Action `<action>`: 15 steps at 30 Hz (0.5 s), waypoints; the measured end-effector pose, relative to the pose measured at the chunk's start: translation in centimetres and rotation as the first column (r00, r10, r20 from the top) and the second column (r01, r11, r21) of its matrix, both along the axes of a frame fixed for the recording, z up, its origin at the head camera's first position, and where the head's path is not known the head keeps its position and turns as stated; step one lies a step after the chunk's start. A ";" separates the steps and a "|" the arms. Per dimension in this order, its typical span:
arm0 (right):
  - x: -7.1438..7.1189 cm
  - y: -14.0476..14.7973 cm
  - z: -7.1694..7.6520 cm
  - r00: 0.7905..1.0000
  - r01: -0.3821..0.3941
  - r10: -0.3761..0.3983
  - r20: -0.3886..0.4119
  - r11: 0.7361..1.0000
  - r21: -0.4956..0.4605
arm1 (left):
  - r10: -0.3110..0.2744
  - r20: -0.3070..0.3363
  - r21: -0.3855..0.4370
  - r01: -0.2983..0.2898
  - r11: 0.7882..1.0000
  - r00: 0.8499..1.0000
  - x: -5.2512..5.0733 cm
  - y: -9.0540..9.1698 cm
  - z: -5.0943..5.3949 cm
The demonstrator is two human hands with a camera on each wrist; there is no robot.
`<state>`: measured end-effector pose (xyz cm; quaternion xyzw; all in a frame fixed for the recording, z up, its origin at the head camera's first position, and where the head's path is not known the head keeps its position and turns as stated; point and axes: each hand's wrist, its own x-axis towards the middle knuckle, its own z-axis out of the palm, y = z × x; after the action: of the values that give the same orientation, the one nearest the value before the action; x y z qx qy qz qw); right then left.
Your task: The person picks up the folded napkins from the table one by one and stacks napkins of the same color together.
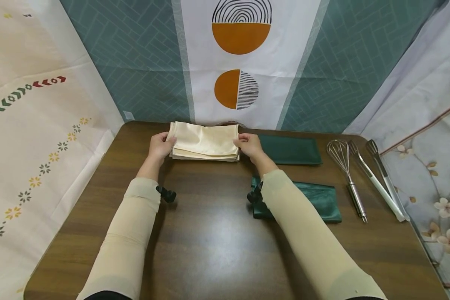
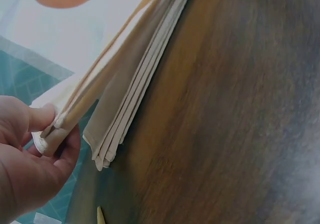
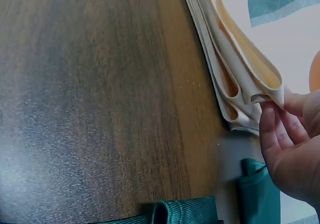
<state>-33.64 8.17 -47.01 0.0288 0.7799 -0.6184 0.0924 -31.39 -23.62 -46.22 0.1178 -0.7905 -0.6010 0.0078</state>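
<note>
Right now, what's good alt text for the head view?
Two hands hold a folded cream cloth by its ends, over more cream layers at the far side of a wooden table. To the right lie two folded green cloths, a whisk and two more utensils.

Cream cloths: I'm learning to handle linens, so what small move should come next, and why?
Probably lift the top cream cloth clear: the left hand and right hand pinch its ends, and its left end stands apart from the layers beneath.
</note>
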 end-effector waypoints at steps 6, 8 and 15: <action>-0.2 -0.1 -0.2 0.999 0.031 -0.031 -0.010 0.999 -0.017 | 0.001 -0.013 -0.021 -0.001 1.000 1.000 -0.9 0.2 -0.3; -0.2 -0.1 -0.3 1.000 0.031 -0.031 -0.001 0.999 -0.020 | -0.002 -0.003 -0.035 0.002 0.999 1.000 -1.1 0.1 -0.5; -0.1 0.1 -1.0 0.999 0.019 -0.020 0.033 1.000 0.021 | -0.035 0.054 -0.089 0.040 0.995 0.998 -0.9 -0.3 -1.3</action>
<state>-33.79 8.31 -47.99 0.0475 0.7844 -0.6104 0.0990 -32.27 -23.90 -47.50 0.1184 -0.8188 -0.5615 -0.0189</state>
